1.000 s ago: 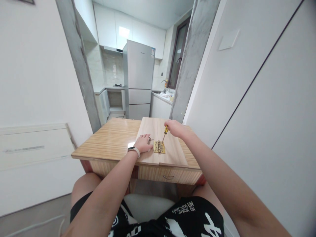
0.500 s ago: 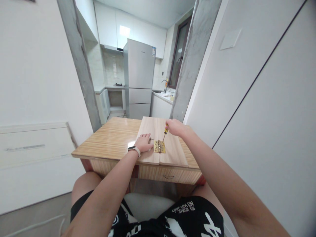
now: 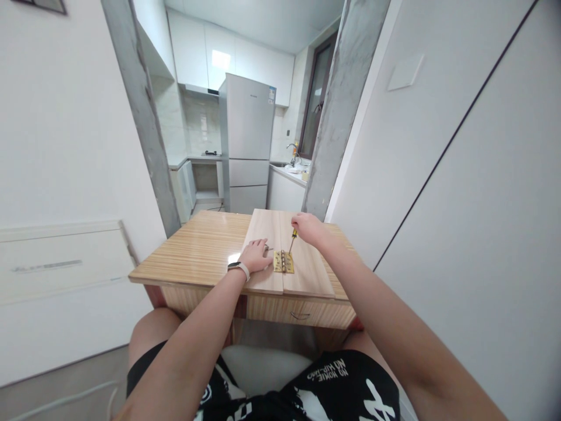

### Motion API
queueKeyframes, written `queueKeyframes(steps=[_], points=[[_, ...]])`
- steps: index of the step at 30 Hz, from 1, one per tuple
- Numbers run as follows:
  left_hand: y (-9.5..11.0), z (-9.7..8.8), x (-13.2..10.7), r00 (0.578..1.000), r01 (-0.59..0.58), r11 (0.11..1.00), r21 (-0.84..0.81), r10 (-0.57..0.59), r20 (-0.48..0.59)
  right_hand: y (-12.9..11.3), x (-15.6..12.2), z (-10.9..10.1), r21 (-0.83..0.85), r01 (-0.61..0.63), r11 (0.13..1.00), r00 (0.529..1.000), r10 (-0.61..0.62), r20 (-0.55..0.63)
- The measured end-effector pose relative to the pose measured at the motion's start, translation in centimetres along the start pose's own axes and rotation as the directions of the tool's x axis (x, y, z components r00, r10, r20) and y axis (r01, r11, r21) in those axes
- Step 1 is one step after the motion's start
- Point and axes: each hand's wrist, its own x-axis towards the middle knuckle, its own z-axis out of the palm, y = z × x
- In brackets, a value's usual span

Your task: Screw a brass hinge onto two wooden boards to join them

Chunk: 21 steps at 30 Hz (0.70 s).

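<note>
Nearest are the seated person's black printed shorts (image 3: 326, 383), then the striped wooden table (image 3: 184, 251), with a drawer handle (image 3: 300, 316) on its front. Two pale boards lie on the tabletop side by side: a left board (image 3: 269, 284) and a right board (image 3: 309, 278). The brass hinge (image 3: 284, 261) spans the seam between them, one leaf on each.

The left hand (image 3: 255, 255), a watch (image 3: 239, 266) at its wrist, lies spread and palm-down on the left board, its thumb close by the hinge. A small dark piece shows at its fingers, too small to name; whether they pinch it cannot be told.

The right hand (image 3: 309, 227) is closed around the yellow-and-black screwdriver (image 3: 294, 234), whose shaft slants down to the far edge of the hinge's right leaf. That tilt could let the tip slip, scoring the wood or jabbing toward the left thumb. Nothing visible clamps the right board, so sideways pressure could open the seam and skew the hinge.

Well beyond stands a grey refrigerator (image 3: 249, 126).
</note>
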Motion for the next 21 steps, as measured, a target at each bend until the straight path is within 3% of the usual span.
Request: queueKeyframes(steps=[10, 15, 21], points=[[-0.3, 0.3, 0.2, 1.0, 0.01, 1.0, -0.009, -0.01, 0.013, 1.7, -0.5, 0.0, 0.077, 0.047, 0.996, 0.998, -0.051, 0.045], [-0.4, 0.5, 0.3, 1.0, 0.007, 1.0, -0.007, -0.007, 0.006, 1.2, -0.3, -0.2, 0.061, 0.067, 0.996, 0.997, -0.07, 0.042], [-0.3, 0.4, 0.3, 1.0, 0.009, 1.0, -0.017, -0.009, 0.005, 0.0, -0.1, -0.9, -0.017, 0.009, 1.0, 0.996, -0.007, 0.084]])
